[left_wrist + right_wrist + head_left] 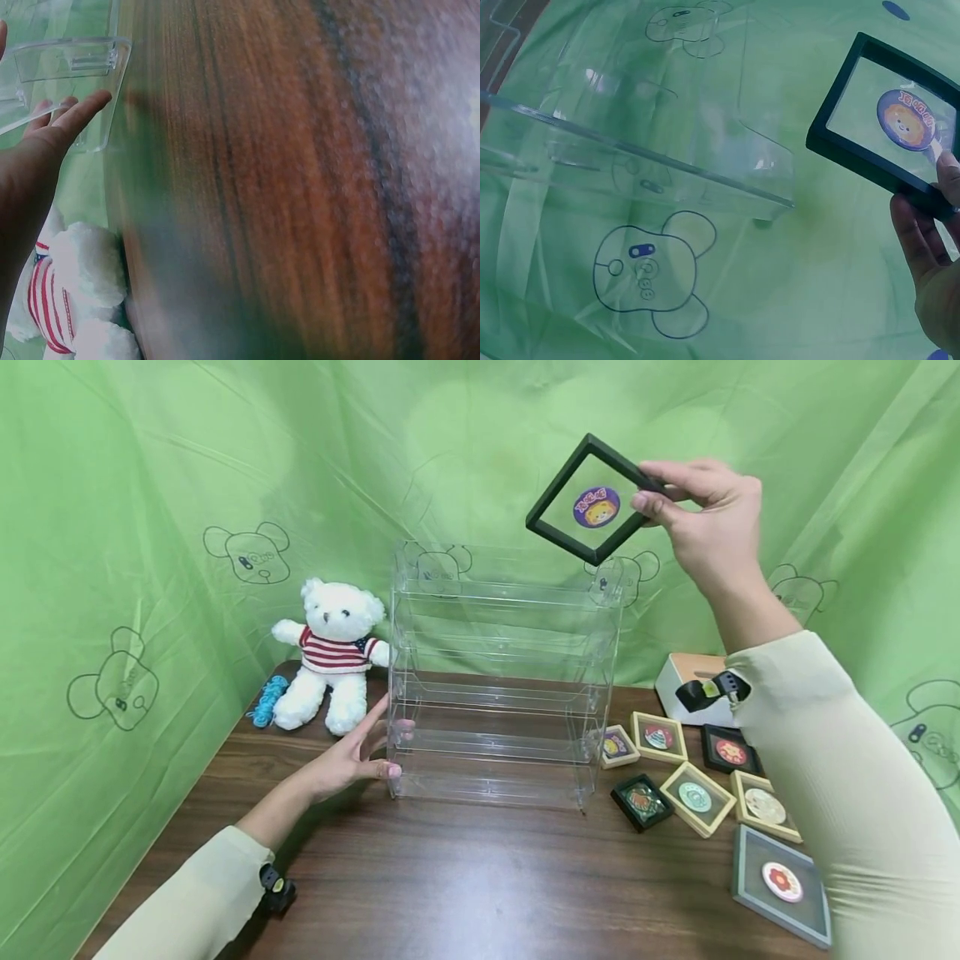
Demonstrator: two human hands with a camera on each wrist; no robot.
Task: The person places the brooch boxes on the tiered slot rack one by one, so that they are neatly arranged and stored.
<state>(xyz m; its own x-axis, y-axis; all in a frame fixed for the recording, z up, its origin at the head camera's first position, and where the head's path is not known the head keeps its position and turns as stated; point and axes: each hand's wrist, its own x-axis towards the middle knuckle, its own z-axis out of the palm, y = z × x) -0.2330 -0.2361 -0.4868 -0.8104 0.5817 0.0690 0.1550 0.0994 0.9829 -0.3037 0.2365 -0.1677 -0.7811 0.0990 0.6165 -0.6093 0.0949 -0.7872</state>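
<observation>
My right hand (pixel 708 514) pinches a black-edged square display frame (pixel 552 491) by one corner, thumb on the near face, holding it tilted in the air above the right end of the rack. A round purple badge (pixel 597 507) with a yellow cartoon face shows inside its clear film. On the table stands a clear tiered display rack (pixel 495 747). Against the rack's lower left side rests my left hand (pixel 348 766), its fingers extended and the thumb at the front edge. The left wrist view shows those fingers (pixel 75 120) straight along the clear plastic.
A white teddy bear (pixel 335 656) in a striped sweater sits left of the rack, beside a blue yarn bundle (pixel 268 700). Several small framed badges, including a grey frame (pixel 780 914), lie at the right. Behind them is a white box (pixel 678 681) with a wooden top. Green cloth surrounds the table.
</observation>
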